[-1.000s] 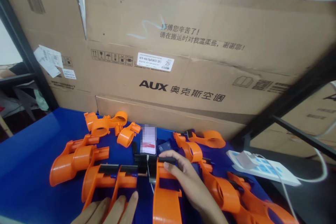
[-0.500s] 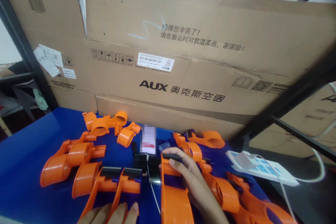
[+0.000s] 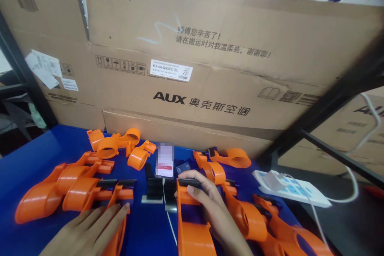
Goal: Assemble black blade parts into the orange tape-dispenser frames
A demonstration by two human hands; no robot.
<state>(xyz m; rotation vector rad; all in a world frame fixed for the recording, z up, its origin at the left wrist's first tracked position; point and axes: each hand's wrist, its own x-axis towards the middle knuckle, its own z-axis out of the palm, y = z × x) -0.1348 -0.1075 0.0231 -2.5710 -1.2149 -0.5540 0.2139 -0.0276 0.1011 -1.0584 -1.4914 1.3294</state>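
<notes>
Nearest the front edge of the blue surface (image 3: pixel 39 156), the left hand (image 3: pixel 90 230) is laid flat, fingers stretched out wide and together, over an orange tape dispenser (image 3: pixel 115 208); nothing is gripped, it is only pressed down. Just to the right, the right hand (image 3: pixel 207 204) is curled over the top of a second orange dispenser (image 3: pixel 192 228), its fingertips (image 3: pixel 192 189) set against the black blade bar (image 3: pixel 189 183) at the far end, so that part is held between fingers and palm. For this hold to be done well, it is judged that the body should be kept steady under the palm and the fingertips kept off the toothed edge of the bar.

Between the two hands a white cable (image 3: pixel 171 228) is seen running back to a phone (image 3: pixel 165 161) propped on a black stand (image 3: pixel 156 190) near the middle of the surface. To the left, more orange dispenser shells (image 3: pixel 57 192) are lined up side by side; to the right, another heap of them (image 3: pixel 270 228) is spread toward the right edge. Farther back, smaller orange pieces (image 3: pixel 117 146) are scattered at the far left and one (image 3: pixel 234 157) at the far right. A white power strip (image 3: pixel 288 187) is lying past the right edge. Behind everything, big cardboard boxes (image 3: pixel 210 68) are stacked along the far edge.
</notes>
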